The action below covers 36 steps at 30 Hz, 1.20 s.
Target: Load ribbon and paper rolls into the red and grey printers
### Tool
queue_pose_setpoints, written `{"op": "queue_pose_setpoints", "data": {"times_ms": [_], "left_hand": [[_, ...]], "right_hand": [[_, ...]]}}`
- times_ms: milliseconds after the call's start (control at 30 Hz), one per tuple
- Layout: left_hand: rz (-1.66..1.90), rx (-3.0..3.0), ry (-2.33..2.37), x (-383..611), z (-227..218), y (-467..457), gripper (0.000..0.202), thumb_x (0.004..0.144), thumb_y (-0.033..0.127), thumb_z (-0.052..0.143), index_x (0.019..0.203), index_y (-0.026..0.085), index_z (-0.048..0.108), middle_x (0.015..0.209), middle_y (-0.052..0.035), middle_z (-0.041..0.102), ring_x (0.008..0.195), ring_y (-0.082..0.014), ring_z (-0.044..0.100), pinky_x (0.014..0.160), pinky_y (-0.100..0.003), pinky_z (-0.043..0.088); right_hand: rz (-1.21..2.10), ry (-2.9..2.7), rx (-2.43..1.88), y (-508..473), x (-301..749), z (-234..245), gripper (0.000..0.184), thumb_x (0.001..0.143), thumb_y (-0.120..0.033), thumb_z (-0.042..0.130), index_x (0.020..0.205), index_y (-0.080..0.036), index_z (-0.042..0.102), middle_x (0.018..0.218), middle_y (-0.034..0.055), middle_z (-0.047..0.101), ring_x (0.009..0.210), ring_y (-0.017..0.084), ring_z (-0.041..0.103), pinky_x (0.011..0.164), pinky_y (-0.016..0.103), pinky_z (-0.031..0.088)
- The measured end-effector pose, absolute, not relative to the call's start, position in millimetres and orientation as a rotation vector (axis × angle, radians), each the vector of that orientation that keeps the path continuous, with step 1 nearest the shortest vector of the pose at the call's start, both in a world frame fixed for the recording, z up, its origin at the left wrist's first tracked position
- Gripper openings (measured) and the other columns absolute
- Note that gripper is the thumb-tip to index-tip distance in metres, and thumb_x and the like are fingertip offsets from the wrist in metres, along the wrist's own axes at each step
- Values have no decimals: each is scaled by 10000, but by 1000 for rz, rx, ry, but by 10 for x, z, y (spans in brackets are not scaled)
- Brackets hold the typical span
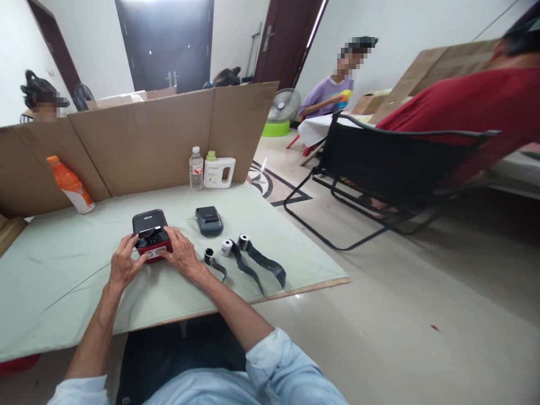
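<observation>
On the table lies a black and red label printer (152, 233), with a white sticker on its near face. My left hand (125, 260) grips its left side, thumb at the near edge. Around its right side are the fingers of my right hand (180, 251), the thumb near the sticker. A smaller dark grey portable printer (209, 220) sits to the right, apart from both hands. Nearer me are a small black roll (209, 256), a white-cored roll (226, 247) and another roll (243, 242), each trailing a dark strip.
A cardboard screen (160, 135) stands along the table's far side. Before it are an orange bottle (71, 184), a clear bottle (196, 169) and a white jug (219, 171). At right, a person in red sits in a black folding chair (388, 163); a fan (285, 106) stands behind.
</observation>
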<state>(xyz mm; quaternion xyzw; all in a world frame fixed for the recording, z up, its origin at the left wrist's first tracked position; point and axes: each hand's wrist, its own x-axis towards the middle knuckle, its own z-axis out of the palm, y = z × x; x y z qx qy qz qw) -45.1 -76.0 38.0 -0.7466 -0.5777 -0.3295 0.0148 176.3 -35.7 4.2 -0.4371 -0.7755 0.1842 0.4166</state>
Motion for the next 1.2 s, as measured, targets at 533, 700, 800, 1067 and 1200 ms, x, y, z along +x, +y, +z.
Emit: {"op": "queue_pose_setpoints", "data": {"times_ms": [533,700,800,1067,1200], "left_hand": [[-1238,-2207,-1587,-440,39,-704,590,920,442,713,1437,212,547,1473,-187,581,1303,-341,637,902,-447,651],[-1281,-2191,-1556,-419,-67,-691,615,929,429,702,1473,213,512,1492,-198,563,1328,-345,622,904,-446,647],[-1294,-2193,-1537,-408,-110,-692,642,932,426,704,1496,214,482,1494,-198,559,1355,-343,604,902,-433,647],[-1292,-2188,-1504,-391,-134,-715,661,942,426,706,1514,219,448,1489,-197,563,1364,-338,601,915,-425,642],[-1301,-2180,-1503,-395,-136,-715,660,942,428,705,1515,220,449,1481,-193,569,1353,-337,610,928,-428,637]], "right_hand": [[307,-1893,-979,-303,1704,-222,757,941,-471,732,1575,-199,419,1485,184,586,1381,331,574,1118,493,534],[260,-1880,-947,-277,1704,-298,768,929,-453,739,1574,-203,405,1464,174,595,1369,315,579,1111,487,546],[256,-1864,-924,-275,1707,-328,756,923,-446,746,1554,-184,420,1456,183,594,1368,315,579,1121,489,539],[270,-1855,-950,-295,1710,-332,763,900,-502,765,1515,-172,455,1435,197,600,1354,330,587,1102,498,554],[266,-1850,-951,-304,1702,-326,753,910,-507,755,1513,-173,454,1438,198,596,1362,333,579,1115,502,545]]}}
